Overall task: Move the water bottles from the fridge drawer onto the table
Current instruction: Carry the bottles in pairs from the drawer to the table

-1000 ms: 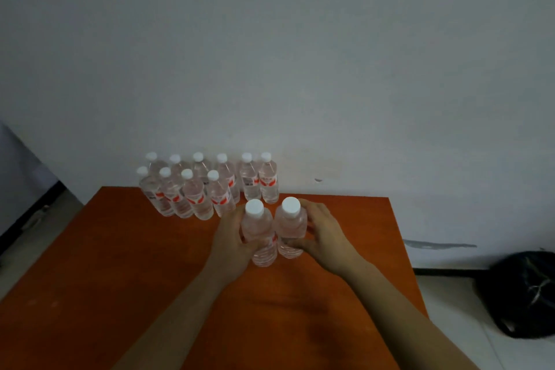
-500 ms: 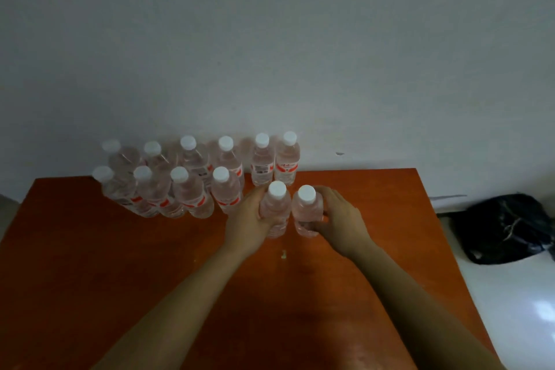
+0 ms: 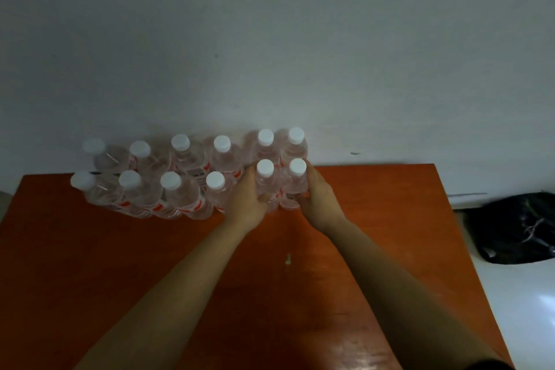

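Note:
Several clear water bottles with white caps and red labels stand in two rows [image 3: 180, 186] at the back of the orange table [image 3: 90, 264], against the wall. My left hand [image 3: 247, 201] grips one bottle [image 3: 265, 180] and my right hand [image 3: 319, 204] grips another [image 3: 297, 180]. Both held bottles stand upright side by side at the right end of the front row, just in front of the back row's last two bottles [image 3: 280, 144]. Their bases are hidden behind my fingers.
A grey wall [image 3: 270, 39] rises right behind the table. A black bag [image 3: 516, 225] lies on the pale floor to the right of the table. A small pale speck [image 3: 288, 258] marks the tabletop between my forearms.
Both hands have pushed their two bottles away from me, from the middle of the table up to the right end of the front row. The view has tipped further down over the table.

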Tool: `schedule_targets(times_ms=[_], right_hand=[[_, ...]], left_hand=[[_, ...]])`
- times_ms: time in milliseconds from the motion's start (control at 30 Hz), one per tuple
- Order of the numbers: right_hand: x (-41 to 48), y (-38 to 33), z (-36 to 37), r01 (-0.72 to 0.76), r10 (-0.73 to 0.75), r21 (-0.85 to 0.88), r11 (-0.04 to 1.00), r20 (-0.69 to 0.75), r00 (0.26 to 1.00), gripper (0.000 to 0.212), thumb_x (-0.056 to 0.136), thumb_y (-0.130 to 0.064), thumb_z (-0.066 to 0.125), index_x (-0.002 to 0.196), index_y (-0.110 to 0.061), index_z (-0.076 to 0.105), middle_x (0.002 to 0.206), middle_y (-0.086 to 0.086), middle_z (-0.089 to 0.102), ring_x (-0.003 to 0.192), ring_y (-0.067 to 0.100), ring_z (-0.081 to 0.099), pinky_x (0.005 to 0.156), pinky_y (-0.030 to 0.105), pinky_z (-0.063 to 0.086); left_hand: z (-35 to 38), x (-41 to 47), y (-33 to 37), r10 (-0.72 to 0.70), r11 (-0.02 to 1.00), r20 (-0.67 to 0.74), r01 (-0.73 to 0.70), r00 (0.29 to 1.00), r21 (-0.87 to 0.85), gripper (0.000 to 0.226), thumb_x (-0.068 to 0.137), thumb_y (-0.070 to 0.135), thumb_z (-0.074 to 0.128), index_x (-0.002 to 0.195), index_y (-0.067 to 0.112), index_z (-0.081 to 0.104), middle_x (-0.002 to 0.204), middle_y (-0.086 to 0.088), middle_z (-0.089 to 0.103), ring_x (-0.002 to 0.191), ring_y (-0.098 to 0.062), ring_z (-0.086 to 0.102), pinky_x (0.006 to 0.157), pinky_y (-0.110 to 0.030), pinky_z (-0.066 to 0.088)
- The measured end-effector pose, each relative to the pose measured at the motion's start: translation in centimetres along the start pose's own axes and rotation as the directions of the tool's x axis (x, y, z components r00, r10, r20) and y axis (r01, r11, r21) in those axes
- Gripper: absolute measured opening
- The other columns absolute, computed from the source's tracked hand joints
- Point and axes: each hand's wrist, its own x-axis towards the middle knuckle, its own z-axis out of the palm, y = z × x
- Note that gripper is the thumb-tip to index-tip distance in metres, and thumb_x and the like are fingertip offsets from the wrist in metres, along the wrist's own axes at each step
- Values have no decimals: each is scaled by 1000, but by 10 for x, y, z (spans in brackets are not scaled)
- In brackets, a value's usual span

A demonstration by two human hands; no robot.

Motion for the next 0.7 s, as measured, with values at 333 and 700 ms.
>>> schedule_targets(times_ms=[333, 700], right_hand=[[3, 13, -2, 100, -91, -100, 990, 85, 992, 110, 89, 0, 62, 155, -29, -20, 166, 7, 0, 146, 35, 28, 104, 48, 48], [-42, -25, -85, 51, -165, -381, 923, -273, 948, 55, 106, -43, 33, 156, -23, 23, 165, 7, 15, 148, 27, 26, 112, 42, 37]], left_hand=[[5, 0, 8, -3, 1000, 2, 3, 1000, 23, 74, 91, 17, 69, 151, 33, 28, 150, 7, 47, 139, -20, 45, 110, -49, 43], [-52, -36, 62, 313, 818, 22, -281, 950, 502, 57, 104, 49, 32, 157, 30, 20, 166, 1, 16, 152, -24, 18, 118, -44, 19]])
